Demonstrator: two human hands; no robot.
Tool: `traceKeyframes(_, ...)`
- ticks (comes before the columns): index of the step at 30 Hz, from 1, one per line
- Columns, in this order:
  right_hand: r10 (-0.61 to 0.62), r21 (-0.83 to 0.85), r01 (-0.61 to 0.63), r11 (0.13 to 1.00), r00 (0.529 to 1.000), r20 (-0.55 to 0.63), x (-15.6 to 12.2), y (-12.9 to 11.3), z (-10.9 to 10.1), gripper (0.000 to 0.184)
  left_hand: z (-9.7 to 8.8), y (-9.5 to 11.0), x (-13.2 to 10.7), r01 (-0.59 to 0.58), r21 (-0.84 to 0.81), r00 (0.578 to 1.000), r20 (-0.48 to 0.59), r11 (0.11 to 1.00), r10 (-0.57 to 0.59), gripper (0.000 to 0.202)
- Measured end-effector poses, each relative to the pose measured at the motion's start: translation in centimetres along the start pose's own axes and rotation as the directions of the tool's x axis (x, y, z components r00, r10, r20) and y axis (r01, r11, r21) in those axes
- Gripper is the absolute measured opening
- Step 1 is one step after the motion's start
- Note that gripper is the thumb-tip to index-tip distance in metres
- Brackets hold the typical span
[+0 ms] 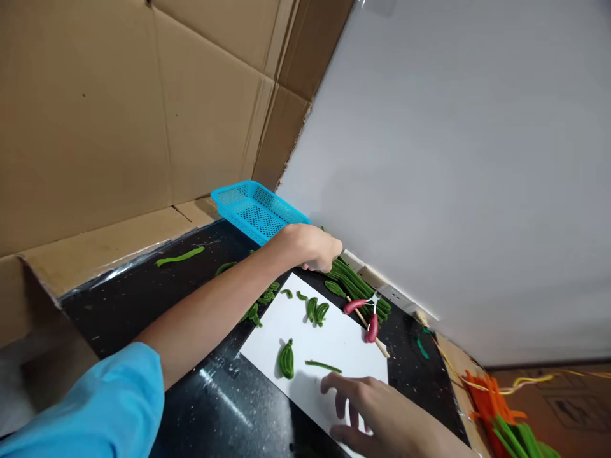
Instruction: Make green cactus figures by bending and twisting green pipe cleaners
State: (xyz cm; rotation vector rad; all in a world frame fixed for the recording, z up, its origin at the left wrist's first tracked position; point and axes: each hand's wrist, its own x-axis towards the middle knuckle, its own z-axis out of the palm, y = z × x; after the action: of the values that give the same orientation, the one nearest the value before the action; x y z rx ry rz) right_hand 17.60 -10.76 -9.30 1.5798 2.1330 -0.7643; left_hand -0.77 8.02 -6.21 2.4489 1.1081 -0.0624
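Note:
My left hand (pixel 312 247) reaches far across the black table, fingers curled down at the near end of a pile of green pipe-cleaner pieces (pixel 356 283); what it pinches is hidden. My right hand (pixel 367 407) lies flat with fingers spread on the near edge of a white sheet (pixel 334 343). On the sheet lie a folded green bundle (pixel 286 359), a thin green strand (pixel 323 366) and smaller bent green bundles (pixel 317 312). Red-handled scissors (pixel 365 316) and a wooden stick (pixel 379 343) rest at the sheet's far edge.
A blue plastic basket (pixel 255 208) stands behind my left hand against cardboard walls (pixel 119 114). Loose green pieces (pixel 180 257) lie on the black tabletop (pixel 143 299). Orange and green strips (pixel 496 413) pile at lower right beside a yellow wire (pixel 529 381). A grey wall rises on the right.

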Motion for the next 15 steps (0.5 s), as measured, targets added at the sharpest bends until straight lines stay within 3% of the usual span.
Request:
traceKeyframes(4, 0.003, 0.015, -0.001, 1.000, 0.994, -0.105, -0.4, 1.2, -2.1, 0.038, 1.1, -1.8, 2.2, -0.028, 0.002, 0.999, -0.046, 1.000, 0.028, 0.009)
traceKeyframes(7, 0.017, -0.001, -0.018, 1.000, 0.984, -0.175, -0.8, 2.0, -4.4, 0.042, 2.8, -2.9, 4.0, -0.001, 0.020, 0.994, -0.109, 1.000, 0.004, 0.026)
traceKeyframes(10, 0.023, -0.060, -0.044, 0.997, 0.947, -0.320, -1.5, 2.3, -6.1, 0.047, 4.5, -3.5, 5.3, 0.015, 0.035, 0.975, -0.224, 0.999, -0.007, 0.033)
traceKeyframes(13, -0.081, -0.108, 0.035, 0.994, 0.882, -0.464, -3.2, 2.6, -6.6, 0.050, 5.7, -3.8, 6.3, 0.025, 0.039, 0.951, -0.308, 0.999, -0.012, 0.034)
traceKeyframes(15, -0.222, -0.158, 0.168, 0.973, 0.867, -0.446, -4.5, 3.3, -6.4, 0.058, 6.1, -4.2, 6.9, 0.033, 0.044, 0.938, -0.347, 0.998, -0.016, 0.035)
